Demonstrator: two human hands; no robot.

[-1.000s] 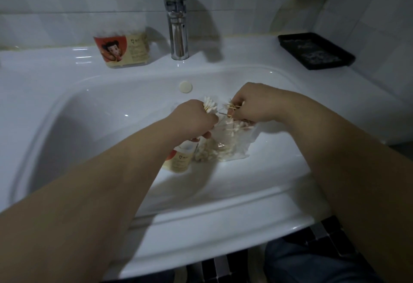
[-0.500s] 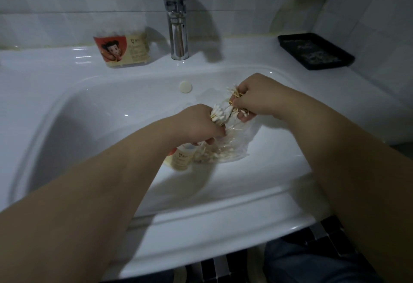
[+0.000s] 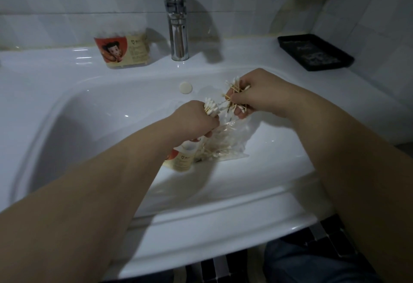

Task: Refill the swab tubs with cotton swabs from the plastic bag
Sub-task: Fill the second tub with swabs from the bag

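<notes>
head view: a white sink [image 3: 67,126] is set against a tiled wall [image 3: 67,3], with a chrome faucet [image 3: 176,25], a black tray [image 3: 315,52] on the right ledge and one swab tub [image 3: 123,50] left of the faucet. a second tub [image 3: 182,159] and the plastic bag [image 3: 223,146] are seen side by side in the basin, just below the hands. a bundle of swabs [image 3: 211,107] is gripped in the left hand [image 3: 192,119]; a crossed bunch [image 3: 234,90] is pinched in the right hand [image 3: 261,92], above the bag.
</notes>
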